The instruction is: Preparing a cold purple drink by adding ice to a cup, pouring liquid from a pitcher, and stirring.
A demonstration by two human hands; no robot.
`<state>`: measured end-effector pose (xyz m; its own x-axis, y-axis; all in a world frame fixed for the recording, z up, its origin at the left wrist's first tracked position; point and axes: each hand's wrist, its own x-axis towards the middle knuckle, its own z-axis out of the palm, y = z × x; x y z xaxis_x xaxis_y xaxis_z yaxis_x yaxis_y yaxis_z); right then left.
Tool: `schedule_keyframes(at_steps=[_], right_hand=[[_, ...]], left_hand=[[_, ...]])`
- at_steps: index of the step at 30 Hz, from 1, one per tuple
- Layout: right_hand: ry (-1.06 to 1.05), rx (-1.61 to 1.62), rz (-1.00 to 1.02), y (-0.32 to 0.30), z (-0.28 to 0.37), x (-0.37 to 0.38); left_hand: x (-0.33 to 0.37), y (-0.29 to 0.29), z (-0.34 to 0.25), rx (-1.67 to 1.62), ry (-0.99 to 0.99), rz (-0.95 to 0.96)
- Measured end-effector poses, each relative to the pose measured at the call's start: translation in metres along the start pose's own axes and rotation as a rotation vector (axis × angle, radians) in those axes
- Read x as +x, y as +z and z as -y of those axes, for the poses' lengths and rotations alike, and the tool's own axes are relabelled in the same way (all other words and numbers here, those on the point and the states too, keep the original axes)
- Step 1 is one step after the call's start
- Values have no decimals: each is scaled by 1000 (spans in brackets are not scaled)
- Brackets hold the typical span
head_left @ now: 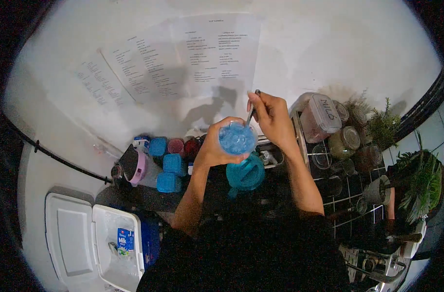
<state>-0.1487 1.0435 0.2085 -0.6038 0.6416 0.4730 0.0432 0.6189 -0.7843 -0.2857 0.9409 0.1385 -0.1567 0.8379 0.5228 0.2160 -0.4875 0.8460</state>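
My left hand [213, 147] is wrapped round a clear cup [238, 139] of blue drink with what look like ice pieces in it. The cup is held up in front of me, its mouth towards my view. Between the thumb and fingers of my right hand [275, 119] is the thin metal handle of a spoon [251, 115]. It slants down to the cup's far right rim; its lower end is hidden in the drink. Just below the cup, a teal lidded pitcher [245, 175] stands on the dark counter.
Blue-lidded containers [169, 181] and a pink-banded grey container [136, 168] stand left. At lower left is an open white cooler [98, 221] holding a blue carton [126, 242]. A wire rack [307, 158] with jars and a tub [323, 114] is right, near plants [421, 180]. Printed sheets [217, 48] hang ahead.
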Motion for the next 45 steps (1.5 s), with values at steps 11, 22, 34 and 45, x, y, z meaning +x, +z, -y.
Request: schedule_keyframes(at_steps=[11, 22, 34, 45], right_hand=[[-14, 94, -37, 18, -8, 9], [-35, 109, -58, 29, 6, 8], [-103, -66, 7, 37, -2, 5], [-100, -137, -16, 28, -1, 3]], left_hand=[[0, -16, 4, 41, 17, -15], [1, -30, -1, 100, -14, 9], [-2, -34, 5, 86, -36, -10], [10, -26, 10, 134, -37, 5]])
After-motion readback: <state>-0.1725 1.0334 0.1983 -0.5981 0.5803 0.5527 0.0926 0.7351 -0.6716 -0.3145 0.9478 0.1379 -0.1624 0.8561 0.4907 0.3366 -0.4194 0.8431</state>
